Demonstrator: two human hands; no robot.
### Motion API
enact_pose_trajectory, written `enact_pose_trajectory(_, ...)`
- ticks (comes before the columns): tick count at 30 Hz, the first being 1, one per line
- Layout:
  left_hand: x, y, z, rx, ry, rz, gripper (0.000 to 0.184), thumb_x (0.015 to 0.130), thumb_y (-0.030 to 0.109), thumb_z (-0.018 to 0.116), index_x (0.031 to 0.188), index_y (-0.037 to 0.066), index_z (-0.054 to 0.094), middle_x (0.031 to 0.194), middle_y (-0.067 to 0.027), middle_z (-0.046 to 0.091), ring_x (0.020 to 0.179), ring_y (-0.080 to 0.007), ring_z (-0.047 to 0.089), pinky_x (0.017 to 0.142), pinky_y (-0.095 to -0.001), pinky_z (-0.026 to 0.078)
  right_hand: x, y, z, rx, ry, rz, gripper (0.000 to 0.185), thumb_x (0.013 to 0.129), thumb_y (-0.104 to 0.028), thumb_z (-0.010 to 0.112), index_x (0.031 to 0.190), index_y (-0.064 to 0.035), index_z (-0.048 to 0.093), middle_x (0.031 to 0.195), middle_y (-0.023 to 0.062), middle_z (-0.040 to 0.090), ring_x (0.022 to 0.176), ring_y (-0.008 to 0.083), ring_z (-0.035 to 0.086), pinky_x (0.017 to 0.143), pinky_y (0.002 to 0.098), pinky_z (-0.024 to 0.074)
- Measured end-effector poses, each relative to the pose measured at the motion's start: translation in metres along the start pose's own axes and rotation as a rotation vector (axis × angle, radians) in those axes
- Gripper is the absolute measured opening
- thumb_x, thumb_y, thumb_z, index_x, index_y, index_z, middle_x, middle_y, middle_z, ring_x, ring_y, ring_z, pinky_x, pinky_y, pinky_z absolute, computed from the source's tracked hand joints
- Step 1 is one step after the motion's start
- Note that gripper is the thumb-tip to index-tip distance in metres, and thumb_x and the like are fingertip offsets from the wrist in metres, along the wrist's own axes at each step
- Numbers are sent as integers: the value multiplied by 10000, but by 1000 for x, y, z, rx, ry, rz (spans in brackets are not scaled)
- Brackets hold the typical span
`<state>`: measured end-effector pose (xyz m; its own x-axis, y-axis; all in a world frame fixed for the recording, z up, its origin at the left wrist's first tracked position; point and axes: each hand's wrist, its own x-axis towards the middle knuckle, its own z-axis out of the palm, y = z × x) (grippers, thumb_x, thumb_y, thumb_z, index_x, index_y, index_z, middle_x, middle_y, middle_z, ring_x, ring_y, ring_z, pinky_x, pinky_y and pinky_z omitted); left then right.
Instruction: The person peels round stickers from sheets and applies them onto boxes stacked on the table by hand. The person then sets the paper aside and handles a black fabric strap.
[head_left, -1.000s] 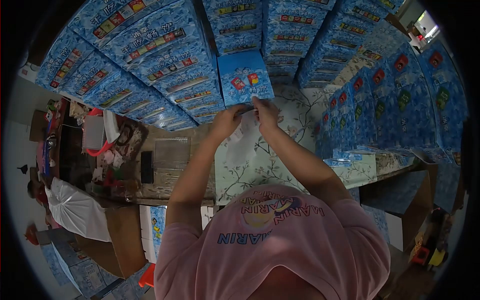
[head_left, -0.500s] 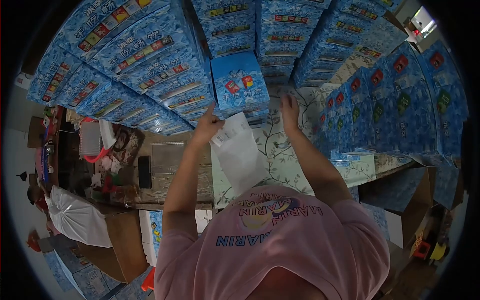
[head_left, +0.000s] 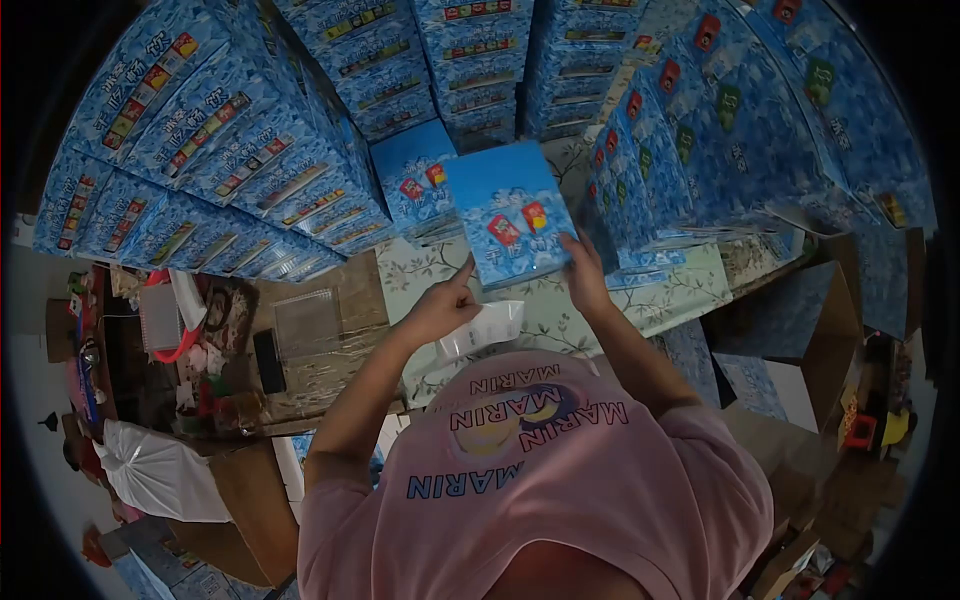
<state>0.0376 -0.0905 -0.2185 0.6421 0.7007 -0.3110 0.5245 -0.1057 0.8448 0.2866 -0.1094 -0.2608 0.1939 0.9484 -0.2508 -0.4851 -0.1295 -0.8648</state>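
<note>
My right hand (head_left: 588, 277) grips the lower right edge of a blue carton (head_left: 515, 205) with red and yellow pictures and white lettering. The carton is tilted above the table. My left hand (head_left: 443, 308) is curled, its index finger stretched toward the carton's lower left corner; whether it touches is unclear. Under the curled fingers is a white paper sheet (head_left: 482, 331), apparently pinched at its left side and partly hidden by the hand. Behind the held carton stands another blue carton (head_left: 412, 175) of the same print.
Tall stacks of matching cartons rise at the left (head_left: 200, 150), back (head_left: 475, 60) and right (head_left: 740, 130). A floral tablecloth (head_left: 420, 268) covers the table. A dark phone (head_left: 269, 362) lies at left; open cardboard boxes (head_left: 835, 310) stand at the lower right.
My right hand, free before, has taken hold of a blue carton now in front of me. My left hand and the white sheet have come closer to my body. The view has shifted right.
</note>
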Motion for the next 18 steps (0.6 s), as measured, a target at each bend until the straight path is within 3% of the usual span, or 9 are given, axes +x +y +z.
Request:
enact_pose_trajectory(5,20,4,25,-57,-125,107,709,790,86,580,1379,37,189,675,-74,584,590,-157,542,595,-275,434,-53,8,-43,68,264,68,471,827,-246,540,1253,-81,424,1083,22,535,966,137,495,811,284,375)
enact_pose_trajectory(8,24,2,22,53,-182,74,534,778,86,580,1283,45,408,679,-75,584,592,-152,540,580,-278,431,-50,35,-62,14,297,35,449,832,-173,521,1251,-35,442,1121,75,541,1003,162,504,858,290,384)
enact_pose_trajectory(9,22,0,20,50,-192,73,534,778,86,580,1283,45,408,679,-75,584,592,-152,540,580,-278,431,-43,53,-75,13,307,38,449,832,-173,521,1251,-35,442,1121,75,541,1003,162,504,858,290,384)
enact_pose_trajectory(11,13,1,13,47,-84,108,481,797,27,573,1261,69,453,653,-15,521,574,-81,457,551,-243,397,-33,85,-101,-429,331,-117,415,839,-175,513,1218,-11,472,1115,114,547,1007,184,514,848,298,400)
enact_pose_trajectory(12,7,3,8,27,-39,90,455,797,15,566,1239,76,478,653,-12,520,578,-75,457,548,-237,392,-38,80,-101,-867,382,-236,389,850,-177,511,1188,14,485,1099,147,554,993,199,528,817,298,419)
enact_pose_trajectory(17,-18,20,-8,-26,133,166,424,796,42,595,1210,87,513,687,-9,543,605,-73,479,570,-242,412,-65,15,6,-748,181,-487,322,860,-187,546,1105,22,522,1036,140,579,925,194,554,740,289,443)
enact_pose_trajectory(18,-21,29,-11,-49,152,235,415,794,51,607,1198,90,525,698,-8,553,615,-74,490,579,-246,421,-67,-1,35,-693,-31,-479,286,859,-186,554,1069,8,545,996,114,590,890,173,554,701,277,441)
